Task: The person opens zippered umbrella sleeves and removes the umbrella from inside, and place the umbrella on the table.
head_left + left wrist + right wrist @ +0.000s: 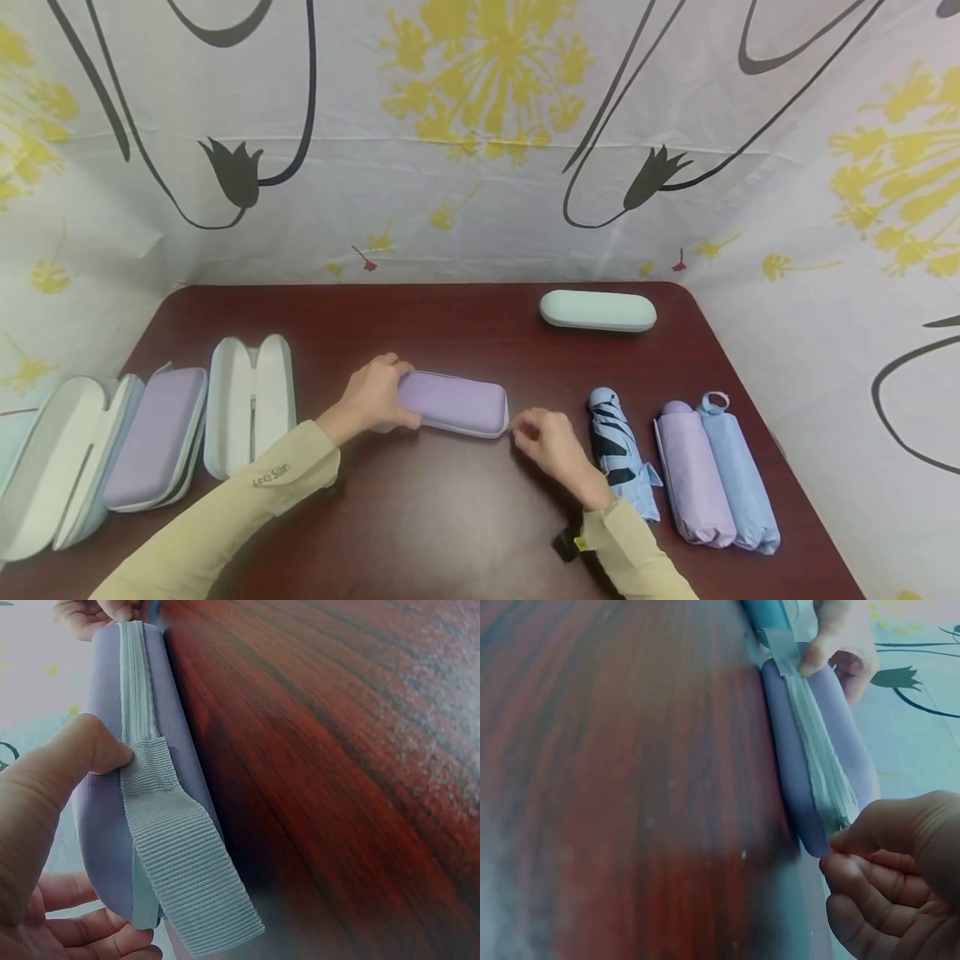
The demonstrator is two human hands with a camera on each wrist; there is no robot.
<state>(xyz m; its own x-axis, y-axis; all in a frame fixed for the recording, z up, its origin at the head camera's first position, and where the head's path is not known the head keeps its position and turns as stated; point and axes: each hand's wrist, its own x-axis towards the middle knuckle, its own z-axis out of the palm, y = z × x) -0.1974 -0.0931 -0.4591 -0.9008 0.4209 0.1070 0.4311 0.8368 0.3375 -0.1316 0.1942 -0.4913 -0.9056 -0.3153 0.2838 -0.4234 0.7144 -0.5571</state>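
A lilac zip case (453, 403) lies in the middle of the table with its pale zipper (821, 761) along the near side. My left hand (377, 393) grips its left end, the thumb (105, 750) pressing beside the zipper. From that end a ribbed grey-blue fabric loop (191, 862) sticks out. At the other end my right hand (551, 446) pinches the zipper pull (844, 823) between thumb and forefinger. The pull is mostly covered by the fingertips. In the head view the case looks closed.
On the left are an open white case (251, 408), another lilac case (157, 437) and an open pale-blue case (71, 467). A mint case (597, 311) sits at the back right. Folded umbrellas, one patterned blue (621, 454), one lilac (693, 475), one plain blue (738, 475), lie on the right.
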